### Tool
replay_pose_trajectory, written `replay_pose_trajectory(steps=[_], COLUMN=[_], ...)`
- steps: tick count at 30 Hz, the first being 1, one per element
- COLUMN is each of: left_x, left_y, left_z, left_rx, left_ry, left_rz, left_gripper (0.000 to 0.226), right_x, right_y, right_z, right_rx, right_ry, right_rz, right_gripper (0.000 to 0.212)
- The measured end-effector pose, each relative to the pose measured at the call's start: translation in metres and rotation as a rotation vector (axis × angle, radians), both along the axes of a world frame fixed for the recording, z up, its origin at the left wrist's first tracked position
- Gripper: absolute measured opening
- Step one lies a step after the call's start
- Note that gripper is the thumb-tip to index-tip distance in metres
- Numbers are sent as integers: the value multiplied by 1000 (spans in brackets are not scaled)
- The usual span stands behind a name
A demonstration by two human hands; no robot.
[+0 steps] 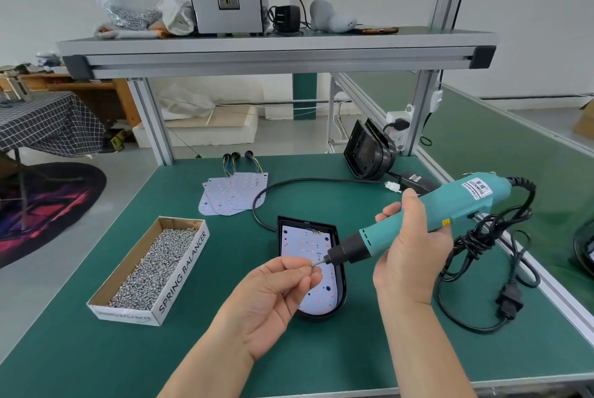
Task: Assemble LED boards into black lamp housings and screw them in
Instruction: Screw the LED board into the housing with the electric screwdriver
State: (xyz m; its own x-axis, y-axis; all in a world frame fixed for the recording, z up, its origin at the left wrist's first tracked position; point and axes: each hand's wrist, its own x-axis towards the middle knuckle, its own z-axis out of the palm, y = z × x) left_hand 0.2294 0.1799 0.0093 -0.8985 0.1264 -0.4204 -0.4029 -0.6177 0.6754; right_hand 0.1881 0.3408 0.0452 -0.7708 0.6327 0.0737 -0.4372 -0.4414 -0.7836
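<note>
A black lamp housing lies flat on the green table with a white LED board seated inside it. Above it, my left hand pinches a small screw between thumb and fingertips. My right hand grips a teal electric screwdriver, whose bit tip touches the screw. Several loose LED boards with wire tails lie farther back. A stack of empty black housings leans at the back right.
An open cardboard box of screws sits at the left. The screwdriver's black cable and plug coil at the right, beside its power adapter. A shelf spans overhead on aluminium posts.
</note>
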Motion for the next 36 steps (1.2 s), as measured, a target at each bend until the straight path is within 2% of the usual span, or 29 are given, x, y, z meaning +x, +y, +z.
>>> replay_pose_trajectory(steps=[10, 20, 21, 24, 26, 29, 30, 33, 36], left_x=[2, 1, 2, 1, -7, -32, -40, -54, -62], left_y=[5, 13, 11, 1, -11, -35, -41, -40, -28], left_z=[-7, -7, -6, -6, -8, -20, -26, -38, -43], left_rx=[-118, -157, -175, -245, -351, -589, -679, -887, -1054], left_ry=[131, 227, 230, 231, 193, 50, 0, -89, -56], left_rz=[72, 109, 89, -13, 11, 163, 172, -17, -161], left_gripper=[9, 11, 16, 48, 53, 39, 41, 54, 57], right_x=[0, -5, -6, -7, -10, -16, -18, -19, -19], right_y=[-3, -2, -2, 0, 3, 3, 1, -10, -22], right_z=[-4, -1, -2, -2, -3, -8, -12, -27, -41], right_rx=[29, 9, 13, 34, 52, 120, 164, 365, 551], right_ry=[-7, -2, 2, 15, 26, 32, 28, 24, 37], right_rz=[-45, -67, -66, -65, -69, -82, -86, -84, -51], right_gripper=[15, 12, 12, 13, 14, 15, 16, 14, 10])
